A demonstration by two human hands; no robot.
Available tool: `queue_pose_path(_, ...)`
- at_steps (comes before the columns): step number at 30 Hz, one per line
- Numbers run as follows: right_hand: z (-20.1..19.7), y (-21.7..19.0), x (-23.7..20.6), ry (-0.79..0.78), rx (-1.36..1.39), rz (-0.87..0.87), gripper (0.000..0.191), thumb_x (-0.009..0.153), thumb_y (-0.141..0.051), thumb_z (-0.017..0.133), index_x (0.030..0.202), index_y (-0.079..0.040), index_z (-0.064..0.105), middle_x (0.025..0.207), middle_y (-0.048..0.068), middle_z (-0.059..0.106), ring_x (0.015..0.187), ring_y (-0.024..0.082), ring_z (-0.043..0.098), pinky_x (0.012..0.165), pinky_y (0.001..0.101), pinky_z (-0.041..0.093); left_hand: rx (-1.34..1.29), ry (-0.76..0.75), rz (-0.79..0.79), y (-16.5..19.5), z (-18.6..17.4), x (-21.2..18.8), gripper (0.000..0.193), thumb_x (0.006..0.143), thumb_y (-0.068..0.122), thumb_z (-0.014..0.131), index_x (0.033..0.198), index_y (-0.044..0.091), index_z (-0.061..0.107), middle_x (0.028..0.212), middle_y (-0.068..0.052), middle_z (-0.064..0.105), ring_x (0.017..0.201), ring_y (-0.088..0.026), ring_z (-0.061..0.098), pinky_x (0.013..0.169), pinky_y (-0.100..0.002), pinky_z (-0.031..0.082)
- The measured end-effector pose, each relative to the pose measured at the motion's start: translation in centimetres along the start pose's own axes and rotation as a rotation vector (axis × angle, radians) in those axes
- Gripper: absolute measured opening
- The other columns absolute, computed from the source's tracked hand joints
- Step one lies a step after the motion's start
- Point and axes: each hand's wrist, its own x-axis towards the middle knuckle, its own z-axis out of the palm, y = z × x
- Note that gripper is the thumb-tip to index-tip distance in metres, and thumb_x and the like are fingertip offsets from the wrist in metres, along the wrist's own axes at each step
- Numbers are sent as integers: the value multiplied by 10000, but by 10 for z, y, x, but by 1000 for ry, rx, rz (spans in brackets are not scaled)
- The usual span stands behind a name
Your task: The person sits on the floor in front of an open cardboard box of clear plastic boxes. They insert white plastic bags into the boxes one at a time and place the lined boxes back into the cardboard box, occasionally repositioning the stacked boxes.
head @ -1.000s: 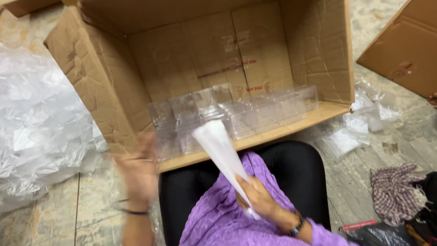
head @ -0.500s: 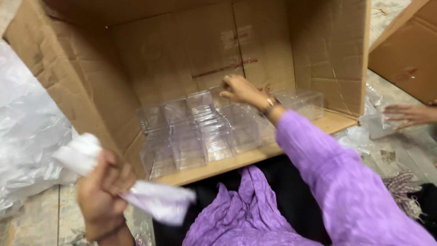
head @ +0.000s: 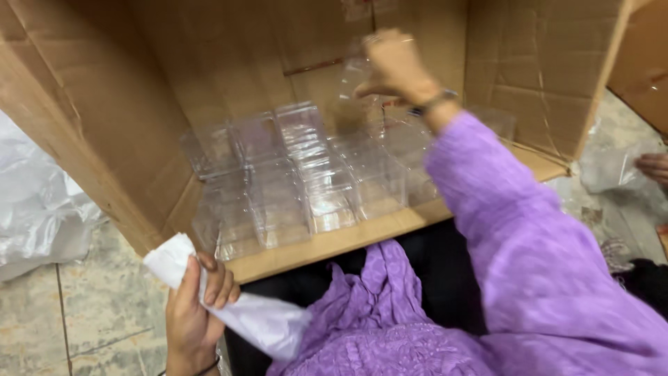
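Right hand (head: 396, 66) is gripping a clear plastic box (head: 355, 87) inside the cardboard carton (head: 83, 104); left hand (head: 195, 306) is clutching a white cloth (head: 257, 324).

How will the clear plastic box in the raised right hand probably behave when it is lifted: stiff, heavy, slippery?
The small clear plastic box probably stays stiff: its walls look flat and square in the right hand. It seems light, since fingertips alone lift it. Its glossy sides may be slippery and could crack if squeezed, unlike the soft white paper crumpled in the left hand.
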Motion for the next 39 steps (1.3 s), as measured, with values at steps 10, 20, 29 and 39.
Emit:
queue_pose_path(10,-52,-75,-177,-192,467,-219,928,651,-487,914,1374,-11,579,1322,276,542,1201,440,529,970,468,474,-174,-254,-268,-88,84,82,314,1099,343,499,1245,72,564,861,-49,604,821,-200,594,889,-400,516)
queue_pose_path(20,-65,-177,-318,123,1183,274,576,805,-236,839,1274,10,612,1168,150,675,1079,255,668,932,347,529,-266,-121,-136,-124,110,64,502,1011,410,596,1365,63,518,1286,-143,641,1166,-284,627,1094,-514,486)
queue_pose_path(29,-86,-200,-354,390,1014,336,140,941,-76,733,1014,40,706,971,127,690,820,158,690,694,286,548,-248,-263,-259,-151,121,43,641,977,504,652,1391,29,532,1326,-190,639,1159,-305,611,1060,-505,482)
queue_pose_path(39,-29,-180,-417,569,1697,694,128,1068,-129,614,1045,-6,640,932,5,667,827,64,591,742,218,499,-25,-327,-391,-178,130,28,591,855,161,810,1365,32,543,1281,-102,654,1230,-265,620,1115,-440,480)
